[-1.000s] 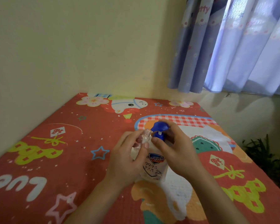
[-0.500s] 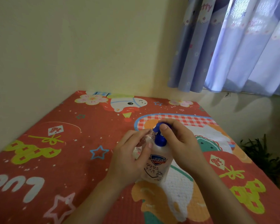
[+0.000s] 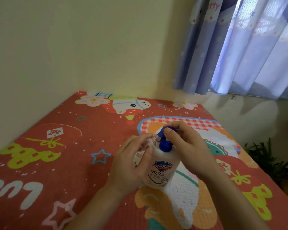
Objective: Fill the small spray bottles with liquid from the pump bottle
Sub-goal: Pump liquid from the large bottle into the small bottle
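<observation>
Both hands: busy
left hand: grips small clear plastic spray bottle
right hand: wraps blue pump head of white pump bottle, 3 o'clock of it
step: mid-fill, guessing
next: another press, mouth kept under nozzle

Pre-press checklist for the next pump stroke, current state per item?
1. Small spray bottle held: left hand grips it. Ok.
2. Bottle mouth at the nozzle: its open top sits right by the blue pump head. Ok, though exact alignment cannot be told.
3. Right hand on the pump head: fingers rest on top, thumb in front. Ok.
4. Pump bottle upright on the mat: ok.
5. Liquid left in the pump bottle: looks well filled. Ok.
6. Fill level in the small spray bottle: hidden by fingers. Cannot tell.
</observation>
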`<state>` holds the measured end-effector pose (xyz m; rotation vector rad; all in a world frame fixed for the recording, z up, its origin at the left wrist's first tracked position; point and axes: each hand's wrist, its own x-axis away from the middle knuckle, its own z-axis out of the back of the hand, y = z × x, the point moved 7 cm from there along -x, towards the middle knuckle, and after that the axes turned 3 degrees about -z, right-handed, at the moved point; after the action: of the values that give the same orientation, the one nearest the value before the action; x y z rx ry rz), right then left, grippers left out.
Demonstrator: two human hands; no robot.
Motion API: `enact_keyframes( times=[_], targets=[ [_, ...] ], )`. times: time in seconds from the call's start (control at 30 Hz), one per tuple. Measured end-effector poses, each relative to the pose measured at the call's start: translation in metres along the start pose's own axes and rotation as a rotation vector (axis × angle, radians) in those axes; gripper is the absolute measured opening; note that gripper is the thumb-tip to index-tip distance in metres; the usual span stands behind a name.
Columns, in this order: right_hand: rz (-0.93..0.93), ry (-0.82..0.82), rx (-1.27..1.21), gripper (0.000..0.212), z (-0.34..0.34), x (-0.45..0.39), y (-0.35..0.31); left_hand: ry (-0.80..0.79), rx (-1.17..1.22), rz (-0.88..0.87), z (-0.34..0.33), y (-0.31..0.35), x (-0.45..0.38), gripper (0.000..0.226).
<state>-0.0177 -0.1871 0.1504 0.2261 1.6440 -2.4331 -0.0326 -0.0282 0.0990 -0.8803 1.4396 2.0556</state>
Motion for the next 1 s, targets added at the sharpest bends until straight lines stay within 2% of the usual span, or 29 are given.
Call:
enact_keyframes(
  times=[0.27,0.4,0.53,0.63,0.8,1.0],
  targets=[
    [-0.044,-0.01,-0.024,0.009,-0.001,-0.002,-0.002,-0.016,0.02,0.05,-0.002,-0.002,0.0,0.034],
    [-0.126,-0.048,0.003,0.008,-0.001,-0.008,-0.001,-0.043,0.013,0.055,-0.003,-0.003,-0.003,0.038],
    [-0.194,-0.065,0.056,0.023,-0.003,-0.018,-0.006,-0.059,0.036,0.124,-0.001,-0.009,-0.004,0.043],
    [-0.257,-0.049,0.102,0.039,-0.006,-0.025,-0.005,-0.061,0.003,0.059,-0.001,-0.001,-0.007,0.032],
    [-0.297,-0.04,0.088,0.023,-0.01,-0.024,-0.001,-0.047,-0.027,0.027,0.004,0.003,-0.008,0.028],
    [-0.235,0.033,0.128,0.047,-0.013,-0.018,-0.003,-0.044,-0.016,0.02,0.005,0.003,-0.008,0.026]
  ],
)
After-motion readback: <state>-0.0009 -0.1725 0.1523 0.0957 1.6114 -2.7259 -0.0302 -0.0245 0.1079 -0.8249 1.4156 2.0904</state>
